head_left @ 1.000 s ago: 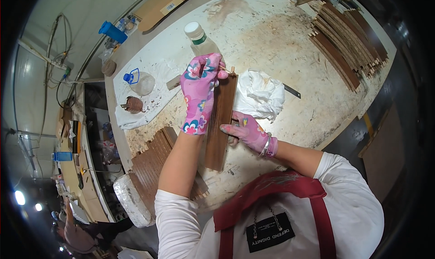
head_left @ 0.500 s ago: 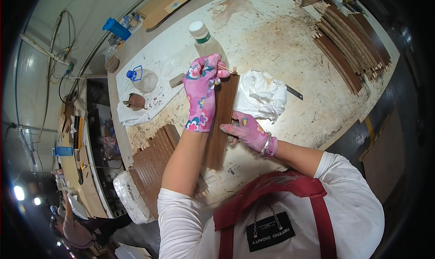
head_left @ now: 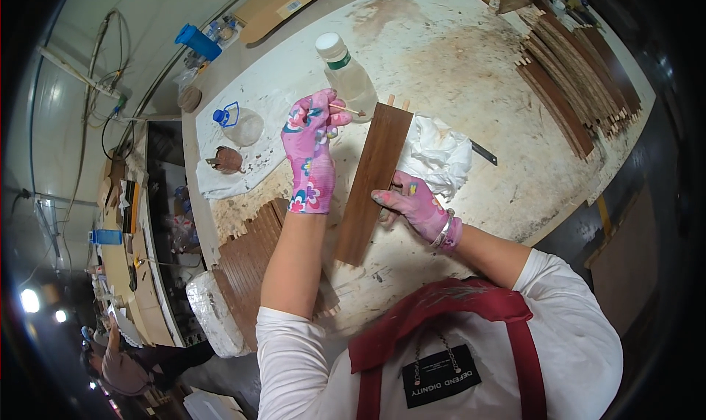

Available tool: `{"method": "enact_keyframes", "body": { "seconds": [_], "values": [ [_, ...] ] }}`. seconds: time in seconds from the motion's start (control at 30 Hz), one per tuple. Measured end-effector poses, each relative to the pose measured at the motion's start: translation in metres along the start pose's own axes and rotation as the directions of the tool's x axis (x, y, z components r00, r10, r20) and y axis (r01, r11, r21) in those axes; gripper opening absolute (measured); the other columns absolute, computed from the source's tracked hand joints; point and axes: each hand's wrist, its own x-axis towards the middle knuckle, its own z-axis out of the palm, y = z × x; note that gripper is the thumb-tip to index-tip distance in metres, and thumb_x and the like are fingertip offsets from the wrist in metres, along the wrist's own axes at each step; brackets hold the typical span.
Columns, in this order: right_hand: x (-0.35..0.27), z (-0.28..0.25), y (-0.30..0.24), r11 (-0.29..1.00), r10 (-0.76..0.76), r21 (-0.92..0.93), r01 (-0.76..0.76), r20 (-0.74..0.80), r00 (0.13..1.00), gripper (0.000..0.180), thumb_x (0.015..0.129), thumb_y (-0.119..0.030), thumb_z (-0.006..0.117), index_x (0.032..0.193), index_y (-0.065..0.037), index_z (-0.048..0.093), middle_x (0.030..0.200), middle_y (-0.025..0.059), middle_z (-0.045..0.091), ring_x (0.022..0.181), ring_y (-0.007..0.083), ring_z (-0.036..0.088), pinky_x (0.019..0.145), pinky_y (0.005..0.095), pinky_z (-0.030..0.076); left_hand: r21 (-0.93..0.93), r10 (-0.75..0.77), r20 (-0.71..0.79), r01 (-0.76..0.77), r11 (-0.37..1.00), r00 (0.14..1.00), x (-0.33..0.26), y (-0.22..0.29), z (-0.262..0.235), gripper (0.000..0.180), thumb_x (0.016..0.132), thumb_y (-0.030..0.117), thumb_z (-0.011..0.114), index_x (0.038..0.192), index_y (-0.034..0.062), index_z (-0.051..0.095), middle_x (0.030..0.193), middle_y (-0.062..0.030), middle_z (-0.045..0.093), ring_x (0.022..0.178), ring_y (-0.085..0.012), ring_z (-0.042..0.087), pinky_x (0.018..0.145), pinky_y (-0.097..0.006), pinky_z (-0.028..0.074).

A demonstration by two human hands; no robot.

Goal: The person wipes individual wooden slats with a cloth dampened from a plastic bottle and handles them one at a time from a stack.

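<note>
My left hand (head_left: 312, 144), in a pink flowered glove, pinches a thin wooden stick (head_left: 347, 110) just left of the far end of a dark brown wooden panel (head_left: 373, 179). The panel lies lengthwise on the white worktable (head_left: 456, 59), with two small pegs sticking out of its far end. My right hand (head_left: 413, 205), also gloved in pink, presses on the panel's right edge near the middle. A clear plastic bottle (head_left: 346, 73) with a white cap stands just beyond the stick.
A crumpled white cloth (head_left: 437, 151) lies right of the panel, a dark blade (head_left: 484, 153) beside it. Stacks of brown wooden strips sit at the far right (head_left: 573, 74) and near left (head_left: 254, 254). A blue-capped jar (head_left: 239, 123) and brown bowl (head_left: 228, 159) stand left.
My left hand has lifted off the panel's far end and moved left, now holding the thin stick clear of it. The right hand stays on the panel.
</note>
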Motion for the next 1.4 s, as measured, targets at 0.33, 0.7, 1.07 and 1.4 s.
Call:
{"method": "enact_keyframes", "body": {
  "seconds": [0.33, 0.7, 1.07, 1.4],
  "values": [
    [-0.004, 0.004, -0.002, 0.998, 0.046, -0.051, -0.045, 0.022, 0.999, 0.046, 0.082, -0.030, 0.074, 0.105, 0.002, 0.051, 0.087, 0.0033, 0.056, 0.061, 0.0062, 0.055, 0.051, 0.0227, 0.054, -0.006, -0.045, 0.030, 0.045, 0.999, 0.999, -0.001, -0.013, -0.009, 0.024, 0.088, 0.011, 0.056, 0.106, -0.0047, 0.058, 0.087, -0.0078, 0.063, 0.067, -0.0124, 0.062, 0.056, -0.018, 0.038],
    [-0.008, 0.007, -0.009, 0.998, -0.004, -0.061, 0.005, 0.021, 1.000, 0.035, 0.085, -0.026, 0.071, 0.100, 0.000, 0.053, 0.077, 0.0015, 0.055, 0.057, 0.0091, 0.057, 0.052, 0.0244, 0.050, 0.116, -0.080, 0.006, 0.078, 0.990, 0.997, 0.000, -0.011, -0.007, 0.019, 0.089, 0.013, 0.059, 0.100, -0.0024, 0.059, 0.082, -0.0057, 0.063, 0.067, -0.0107, 0.061, 0.056, -0.019, 0.037],
    [-0.003, 0.001, 0.001, 0.996, 0.048, -0.076, -0.041, 0.089, 0.995, 0.056, 0.085, -0.030, 0.070, 0.128, -0.001, 0.048, 0.110, 0.0044, 0.059, 0.075, 0.0085, 0.059, 0.055, 0.0228, 0.054, 0.051, -0.090, -0.004, 0.090, 0.995, 0.996, 0.002, -0.012, -0.012, 0.020, 0.091, 0.018, 0.061, 0.095, -0.0014, 0.059, 0.080, -0.0058, 0.062, 0.063, -0.0111, 0.060, 0.054, -0.020, 0.037],
    [-0.005, 0.002, 0.003, 0.997, 0.057, -0.057, -0.051, 0.102, 0.993, 0.057, 0.085, -0.030, 0.070, 0.129, -0.002, 0.047, 0.111, 0.0044, 0.059, 0.075, 0.0080, 0.058, 0.054, 0.0225, 0.053, -0.053, -0.077, 0.012, 0.077, 0.996, 0.997, 0.006, -0.014, -0.019, 0.020, 0.090, 0.019, 0.064, 0.091, -0.0006, 0.057, 0.075, -0.0047, 0.058, 0.061, -0.0095, 0.053, 0.053, -0.020, 0.035]
  ]
}}
